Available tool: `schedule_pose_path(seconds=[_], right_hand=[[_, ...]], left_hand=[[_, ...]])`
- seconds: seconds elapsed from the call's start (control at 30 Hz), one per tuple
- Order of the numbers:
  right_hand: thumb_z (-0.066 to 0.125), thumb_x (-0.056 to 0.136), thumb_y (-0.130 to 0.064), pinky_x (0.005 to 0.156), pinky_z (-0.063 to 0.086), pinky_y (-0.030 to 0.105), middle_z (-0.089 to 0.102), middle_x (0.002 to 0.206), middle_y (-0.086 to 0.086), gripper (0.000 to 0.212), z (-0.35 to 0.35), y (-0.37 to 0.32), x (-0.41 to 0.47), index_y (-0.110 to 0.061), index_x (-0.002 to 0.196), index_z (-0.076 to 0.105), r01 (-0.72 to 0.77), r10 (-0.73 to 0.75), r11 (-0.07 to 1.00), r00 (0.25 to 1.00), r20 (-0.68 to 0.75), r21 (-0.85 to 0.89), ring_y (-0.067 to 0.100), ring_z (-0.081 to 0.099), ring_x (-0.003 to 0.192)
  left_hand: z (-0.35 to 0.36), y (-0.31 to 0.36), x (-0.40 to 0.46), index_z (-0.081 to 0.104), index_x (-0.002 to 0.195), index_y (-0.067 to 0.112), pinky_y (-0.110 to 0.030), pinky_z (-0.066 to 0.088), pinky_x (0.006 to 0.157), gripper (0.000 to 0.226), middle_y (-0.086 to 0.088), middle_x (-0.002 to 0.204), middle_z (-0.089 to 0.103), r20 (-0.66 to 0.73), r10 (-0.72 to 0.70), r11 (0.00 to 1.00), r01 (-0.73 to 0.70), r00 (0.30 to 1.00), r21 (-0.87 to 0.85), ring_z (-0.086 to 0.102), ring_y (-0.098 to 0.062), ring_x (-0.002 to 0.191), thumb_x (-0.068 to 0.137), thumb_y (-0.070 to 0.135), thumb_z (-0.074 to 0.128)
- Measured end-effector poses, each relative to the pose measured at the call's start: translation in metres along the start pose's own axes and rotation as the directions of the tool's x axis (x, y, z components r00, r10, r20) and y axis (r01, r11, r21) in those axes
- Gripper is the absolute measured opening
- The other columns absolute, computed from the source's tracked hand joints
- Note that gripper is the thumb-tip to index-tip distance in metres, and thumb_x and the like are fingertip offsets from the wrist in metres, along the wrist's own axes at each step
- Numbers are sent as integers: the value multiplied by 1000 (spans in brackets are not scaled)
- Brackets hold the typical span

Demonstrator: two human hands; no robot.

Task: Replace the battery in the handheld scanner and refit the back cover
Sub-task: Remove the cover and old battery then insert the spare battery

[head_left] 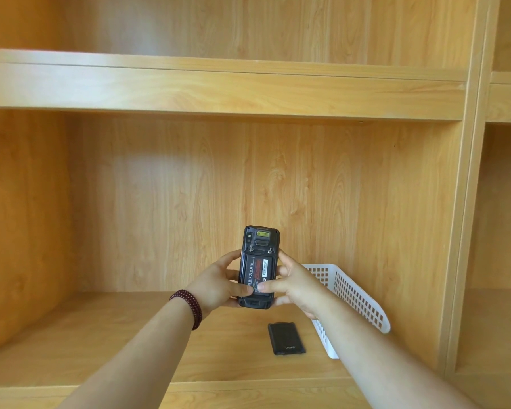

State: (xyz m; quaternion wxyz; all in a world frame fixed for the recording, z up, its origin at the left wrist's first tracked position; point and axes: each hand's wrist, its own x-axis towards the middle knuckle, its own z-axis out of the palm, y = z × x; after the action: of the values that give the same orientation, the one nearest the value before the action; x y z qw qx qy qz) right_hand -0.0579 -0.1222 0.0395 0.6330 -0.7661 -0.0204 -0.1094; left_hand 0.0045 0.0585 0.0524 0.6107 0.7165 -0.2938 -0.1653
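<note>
I hold the black handheld scanner (259,240) upright above the shelf, its back facing me with the cover off. A black battery (257,268) with a red and white label sits in the open compartment. My left hand (219,286) grips the scanner's left side and my right hand (295,286) grips its right side. Both thumbs press on the lower end of the battery. The black back cover (286,338) lies flat on the shelf below my right wrist.
A white perforated plastic basket (354,296) stands on the wooden shelf (101,335) to the right, partly behind my right forearm. A shelf board (219,87) runs overhead, and a vertical divider (466,231) closes the right side.
</note>
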Motion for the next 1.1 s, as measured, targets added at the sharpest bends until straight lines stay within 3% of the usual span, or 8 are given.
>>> schedule_pose_path(seconds=[0.27,0.4,0.53,0.63,0.7,0.87,1.0,1.1], right_hand=[[76,79,3,71,63,41,60,136,6,92,2,0,2,-34,151,30,12,-11,999,1000,8,-51,25,67,109],[73,80,7,65,62,37,64,129,4,91,3,0,0,-32,151,32,13,-13,1000,1000,11,-26,24,69,107],[72,83,3,61,61,34,67,122,4,80,6,1,-4,-36,144,39,16,-16,999,1000,19,-32,20,70,101],[67,92,-13,62,62,37,69,114,2,50,8,-1,-7,-39,129,49,22,-23,999,1000,-16,-42,13,70,96],[60,97,-18,62,63,38,69,114,2,40,9,-2,-8,-35,131,50,20,-23,997,999,-38,-68,14,69,99],[58,98,-18,60,62,36,68,118,3,43,11,-1,-10,-30,138,48,0,-4,997,999,-51,-83,19,67,103],[58,98,-17,61,61,37,70,115,0,39,10,-2,-13,-36,132,49,-11,9,998,1000,-27,-59,12,67,101],[58,98,-19,65,62,39,71,116,-1,39,11,-1,-16,-41,129,49,-22,21,995,1000,-12,-92,14,67,105]], left_hand=[[2,-6,3,46,125,34,-40,61,78,67,-10,112,71,-32,21,1000,-21,999,-17,72,-26,97,79,-7,72],[2,1,4,53,121,14,-38,60,78,40,-12,114,70,-73,52,995,-58,996,-80,71,-22,98,86,15,72],[0,4,7,56,112,6,-38,62,68,22,-21,115,66,-174,63,996,-72,983,-47,71,-24,91,92,12,64],[1,0,6,57,110,5,-37,62,66,21,-19,112,65,-177,68,997,-74,982,-27,70,-25,92,91,11,64],[3,-3,6,57,108,5,-37,62,66,19,-15,107,63,-188,74,997,-79,979,-21,70,-24,91,91,10,64],[3,-5,6,57,110,6,-38,62,67,21,-17,111,67,-172,55,998,-59,984,-18,71,-26,93,91,10,65],[-3,2,7,58,114,12,-39,61,75,27,-12,108,72,-131,47,998,-52,990,-35,73,-25,93,90,22,66],[-6,11,10,61,116,13,-35,60,71,24,-10,108,72,-167,79,993,-91,983,-68,72,-23,88,96,25,57]])
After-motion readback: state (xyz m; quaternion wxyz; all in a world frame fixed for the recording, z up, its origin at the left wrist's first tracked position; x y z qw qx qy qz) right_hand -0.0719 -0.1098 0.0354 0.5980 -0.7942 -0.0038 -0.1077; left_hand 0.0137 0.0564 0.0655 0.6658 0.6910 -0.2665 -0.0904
